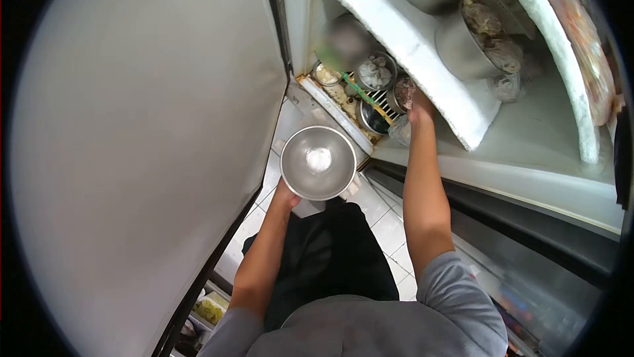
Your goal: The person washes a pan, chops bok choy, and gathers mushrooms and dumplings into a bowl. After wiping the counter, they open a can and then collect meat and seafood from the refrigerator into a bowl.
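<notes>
An empty stainless steel bowl (319,184) is tilted up toward me, held at its near left rim by my left hand (286,194), whose fingers are wrapped round the outside and mostly hidden behind it. My right hand (421,107) reaches into the open fridge below a white frosted shelf (413,53). It is right at a small metal container (392,98) with pinkish meat pieces (404,91) in it. The fingers there are largely hidden, and I cannot tell whether they grip it. A clear plastic bag (400,131) lies just below that hand.
Beside the meat stand a bowl of whitish pieces (376,74), a dark-filled pot (371,119) and a small pale-filled container (325,74). Metal pots (462,46) with bagged food sit on the upper shelf. The large fridge door (165,126) stands wide on my left.
</notes>
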### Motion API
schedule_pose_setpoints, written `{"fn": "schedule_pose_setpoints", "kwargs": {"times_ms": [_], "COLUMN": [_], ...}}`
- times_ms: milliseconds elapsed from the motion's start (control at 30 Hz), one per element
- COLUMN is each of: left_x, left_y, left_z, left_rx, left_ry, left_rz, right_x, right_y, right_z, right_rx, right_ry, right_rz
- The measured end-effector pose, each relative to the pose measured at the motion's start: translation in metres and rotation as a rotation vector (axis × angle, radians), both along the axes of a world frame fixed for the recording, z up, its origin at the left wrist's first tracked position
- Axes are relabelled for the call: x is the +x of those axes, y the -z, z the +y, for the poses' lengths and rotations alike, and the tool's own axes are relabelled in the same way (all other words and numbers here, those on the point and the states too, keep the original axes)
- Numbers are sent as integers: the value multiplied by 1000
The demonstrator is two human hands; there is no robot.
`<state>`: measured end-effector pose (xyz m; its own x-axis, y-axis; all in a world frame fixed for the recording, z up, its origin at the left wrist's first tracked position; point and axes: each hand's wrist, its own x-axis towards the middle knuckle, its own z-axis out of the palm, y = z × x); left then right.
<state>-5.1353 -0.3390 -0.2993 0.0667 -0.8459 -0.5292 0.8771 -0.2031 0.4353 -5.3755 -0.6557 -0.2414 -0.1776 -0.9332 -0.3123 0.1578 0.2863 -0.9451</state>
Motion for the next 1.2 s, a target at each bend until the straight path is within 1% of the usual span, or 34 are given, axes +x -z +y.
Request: {"fn": "schedule_pose_setpoints", "kwargs": {"times_ms": [67,133,200,233,267,333,400,467,533,633,733,767,867,900,933,967,1033,1133,1167,1200], "left_x": [-2,-2,-1,-1,-1,-2,-3,0,1,2,1,0,-2,-1,0,1,0,2,3,4], "left_y": [1,-1,8,20,19,14,6,9,13,15,9,4,11,10,11,12,12,10,8,5], "left_z": [-12,-21,-26,-28,-30,-31,-31,-28,-25,-23,-20,-23,-26,-24,-23,-22,-23,-28,-28,-27], "left_rx": [-2,4,27,14,-1,1,-8,8,12,5,-32,-11,-5,1,10,18,21,10,18,27], "left_ry": [-4,-9,5,6,8,-12,-49,-37,-48,-92,-78,-82,-50,-37,-29,-23,-23,-30,-29,-29], "left_rz": [-47,-74,-63,-63,-65,-54,-26,-61,-73,-94,-53,-85,-75,-82,-80,-79,-72,-73,-81,-92], "right_x": [30,63,91,99,106,116,114,113,110,111,110,110,96,86,71,51,22,14,13,10], "right_y": [-47,-81,-87,-85,-82,-72,-70,-72,-80,-100,-90,-89,-97,-98,-87,-79,-36,29,40,49], "right_z": [47,103,149,167,180,194,200,202,202,201,196,196,178,160,134,109,61,16,7,-4], "right_rx": [18,-87,-146,-146,-147,-229,-640,-800,-704,-321,-465,-735,-469,-464,-478,-437,-208,-111,-312,-330], "right_ry": [-107,-234,-334,-428,-522,-688,-724,-741,-768,-841,-1070,-1056,-842,-619,-437,-308,-284,-491,-520,-531], "right_rz": [-190,-239,-215,-235,-256,155,542,714,669,548,624,658,414,497,514,698,1064,1348,1649,1639]}}
